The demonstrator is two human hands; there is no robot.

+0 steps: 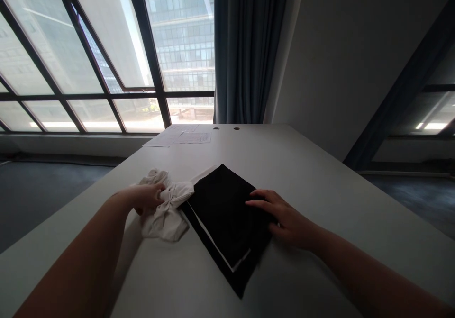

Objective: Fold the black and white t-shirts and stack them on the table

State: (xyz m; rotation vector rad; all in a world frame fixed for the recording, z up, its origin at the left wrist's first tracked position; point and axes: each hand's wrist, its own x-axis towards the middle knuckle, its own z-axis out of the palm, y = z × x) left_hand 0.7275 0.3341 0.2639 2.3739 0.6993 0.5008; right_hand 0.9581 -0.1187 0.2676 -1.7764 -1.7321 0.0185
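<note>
My left hand [151, 198] is closed around a crumpled white cloth [170, 221] at the left of the table. Part of that cloth touches the left edge of a flat black folded piece [227, 209], which looks like fabric. It lies cornerwise, one corner pointing towards me, and a thin white layer shows between its black layers along the near edges. At its right corner rests my right hand [284, 216], fingers stretched apart over the black surface and thumb by the edge. What lies under the right palm is hidden.
The long white table [305, 166] stretches away from me. Sheets of paper [194, 138] lie at its far left, near two round holes [236, 128] at the far end. Beyond are a dark blue curtain [249, 48] and large windows [185, 33], with one pane [113, 33] tilted ajar.
</note>
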